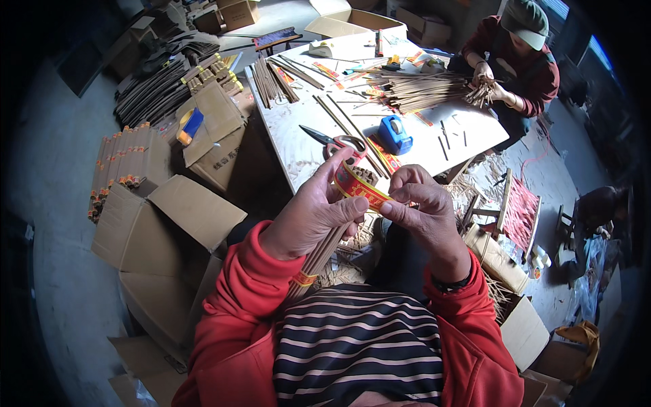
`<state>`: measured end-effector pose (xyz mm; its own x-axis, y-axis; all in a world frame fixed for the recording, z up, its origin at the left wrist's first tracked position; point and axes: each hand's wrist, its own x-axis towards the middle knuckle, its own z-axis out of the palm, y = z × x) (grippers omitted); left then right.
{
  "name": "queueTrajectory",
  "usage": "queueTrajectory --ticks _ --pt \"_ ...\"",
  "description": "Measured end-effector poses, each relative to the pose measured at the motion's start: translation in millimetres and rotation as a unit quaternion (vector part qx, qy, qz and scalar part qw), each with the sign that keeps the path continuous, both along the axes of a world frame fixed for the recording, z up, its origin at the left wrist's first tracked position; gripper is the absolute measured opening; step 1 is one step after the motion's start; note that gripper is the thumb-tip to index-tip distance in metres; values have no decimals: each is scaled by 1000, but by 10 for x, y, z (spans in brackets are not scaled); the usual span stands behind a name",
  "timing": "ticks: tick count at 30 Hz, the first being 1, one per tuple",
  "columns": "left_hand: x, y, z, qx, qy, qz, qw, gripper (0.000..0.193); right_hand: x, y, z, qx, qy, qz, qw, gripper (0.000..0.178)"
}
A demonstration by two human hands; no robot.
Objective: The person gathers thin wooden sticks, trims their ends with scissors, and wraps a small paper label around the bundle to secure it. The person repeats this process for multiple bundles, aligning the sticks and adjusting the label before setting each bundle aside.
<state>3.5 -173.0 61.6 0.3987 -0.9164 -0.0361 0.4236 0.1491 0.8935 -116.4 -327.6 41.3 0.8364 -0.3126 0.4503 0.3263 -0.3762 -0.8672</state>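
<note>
A bundle of thin brown incense sticks slants up from my lap, with its stick ends showing near the top. My left hand is closed round its upper part, thumb pressed on a red and yellow paper label. This label curves round the front of the bundle near the top. Between thumb and forefinger, my right hand pinches the label's loose right end. Lower down, a second yellow and red band circles the bundle. Just beyond my hands, red-handled scissors and a blue tape dispenser rest on the table.
The white table carries loose sticks, labels and a large stick pile. A co-worker in a cap grips sticks at its far right. Open cardboard boxes stand at my left, beside stacked finished bundles. A red-topped stool is at right.
</note>
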Motion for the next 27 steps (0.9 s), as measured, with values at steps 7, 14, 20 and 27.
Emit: queueTrajectory --ticks 7,14,20,27 --pt "-14 0 52 31 -17 -19 999 93 -155 -74 67 287 -38 56 955 12" --pt "-59 34 84 21 -6 -56 998 98 124 -22 -46 417 -163 -39 893 27" --pt "-98 57 146 10 -12 -69 997 101 168 21 -146 330 -239 -77 910 26" --pt "-102 43 116 2 -24 -75 997 101 217 169 -165 345 -273 -81 894 23"
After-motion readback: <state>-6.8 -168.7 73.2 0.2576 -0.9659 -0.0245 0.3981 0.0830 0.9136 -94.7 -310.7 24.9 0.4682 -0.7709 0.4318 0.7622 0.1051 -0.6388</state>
